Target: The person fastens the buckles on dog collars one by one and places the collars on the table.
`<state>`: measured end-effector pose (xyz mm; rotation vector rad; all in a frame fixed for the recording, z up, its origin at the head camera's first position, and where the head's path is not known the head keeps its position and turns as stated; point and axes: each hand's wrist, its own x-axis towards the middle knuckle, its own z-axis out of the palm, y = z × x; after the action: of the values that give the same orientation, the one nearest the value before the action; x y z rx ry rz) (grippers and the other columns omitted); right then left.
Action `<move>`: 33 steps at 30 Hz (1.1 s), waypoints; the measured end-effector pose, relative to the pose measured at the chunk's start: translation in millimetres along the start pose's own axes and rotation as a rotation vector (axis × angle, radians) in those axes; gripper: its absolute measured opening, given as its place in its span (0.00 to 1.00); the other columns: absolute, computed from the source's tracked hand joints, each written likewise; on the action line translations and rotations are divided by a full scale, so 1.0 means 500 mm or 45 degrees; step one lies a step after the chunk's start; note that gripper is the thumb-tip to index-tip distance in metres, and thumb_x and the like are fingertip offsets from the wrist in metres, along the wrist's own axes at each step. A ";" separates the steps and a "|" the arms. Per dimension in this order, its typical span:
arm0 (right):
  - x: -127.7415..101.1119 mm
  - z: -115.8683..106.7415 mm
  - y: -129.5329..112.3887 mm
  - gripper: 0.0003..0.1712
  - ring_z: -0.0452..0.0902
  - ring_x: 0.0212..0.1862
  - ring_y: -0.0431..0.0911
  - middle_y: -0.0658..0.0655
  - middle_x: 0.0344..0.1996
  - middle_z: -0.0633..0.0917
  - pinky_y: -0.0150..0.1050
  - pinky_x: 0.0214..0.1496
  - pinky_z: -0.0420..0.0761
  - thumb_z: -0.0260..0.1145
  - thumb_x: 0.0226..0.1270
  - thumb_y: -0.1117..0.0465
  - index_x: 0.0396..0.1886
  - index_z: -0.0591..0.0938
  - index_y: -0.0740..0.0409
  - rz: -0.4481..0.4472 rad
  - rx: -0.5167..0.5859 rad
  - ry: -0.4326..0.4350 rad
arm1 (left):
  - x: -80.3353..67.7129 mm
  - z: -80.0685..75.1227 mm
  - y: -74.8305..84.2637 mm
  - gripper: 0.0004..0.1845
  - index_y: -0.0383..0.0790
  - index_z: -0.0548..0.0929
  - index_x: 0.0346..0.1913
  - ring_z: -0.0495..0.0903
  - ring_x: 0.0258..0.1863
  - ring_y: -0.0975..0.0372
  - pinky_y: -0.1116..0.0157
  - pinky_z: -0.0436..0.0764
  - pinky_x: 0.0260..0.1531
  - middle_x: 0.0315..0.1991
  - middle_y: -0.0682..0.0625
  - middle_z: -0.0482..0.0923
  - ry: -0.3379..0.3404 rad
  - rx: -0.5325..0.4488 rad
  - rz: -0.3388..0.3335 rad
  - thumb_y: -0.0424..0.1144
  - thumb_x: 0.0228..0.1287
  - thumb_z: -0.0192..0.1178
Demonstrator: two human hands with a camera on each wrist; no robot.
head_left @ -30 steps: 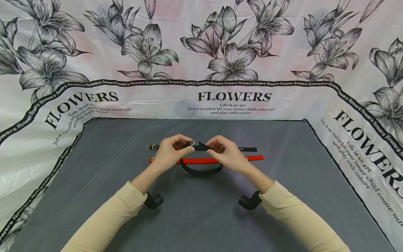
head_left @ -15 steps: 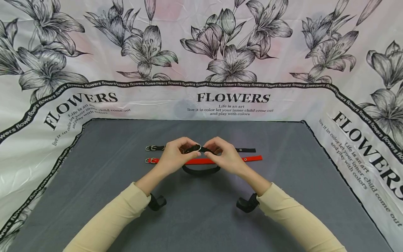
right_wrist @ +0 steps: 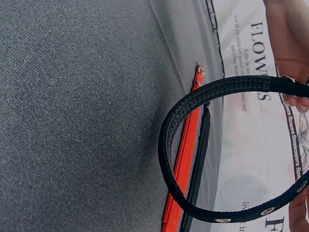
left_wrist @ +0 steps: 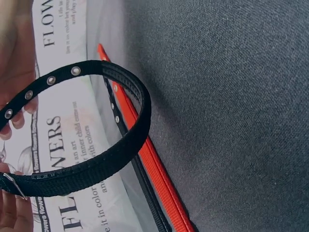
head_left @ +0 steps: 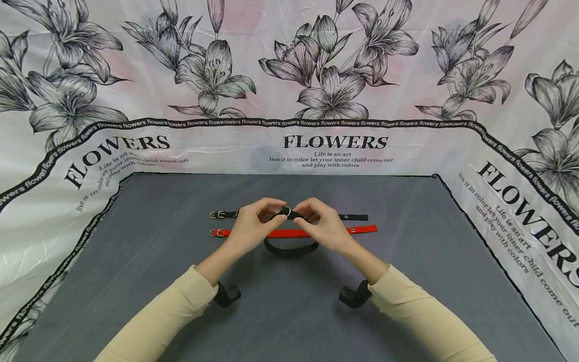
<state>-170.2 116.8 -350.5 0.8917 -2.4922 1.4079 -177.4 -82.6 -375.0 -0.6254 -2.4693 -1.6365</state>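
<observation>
This looks like a staged recording set, not a lived-in room. A flat table covered in plain dark grey felt fills the lower half of the frame. Around it on 3 sides, left, back and right, hangs a printed backdrop cloth with black line-drawn lilies on pale pink and white, bearing the word "FLOWERS" and small slogan text. No furniture, walls, windows or tools show beyond the cloth.
</observation>
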 end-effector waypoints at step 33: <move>-0.009 0.029 0.082 0.12 0.76 0.38 0.42 0.52 0.37 0.80 0.38 0.40 0.80 0.65 0.60 0.66 0.44 0.79 0.55 -0.032 -0.067 0.060 | 0.004 0.002 0.007 0.08 0.51 0.81 0.41 0.77 0.27 0.63 0.64 0.76 0.25 0.32 0.55 0.80 0.094 -0.011 -0.058 0.43 0.59 0.63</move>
<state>-187.2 122.5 -390.5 0.8668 -2.4625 1.3333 -177.8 -79.9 -371.8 -0.5038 -2.4429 -1.6552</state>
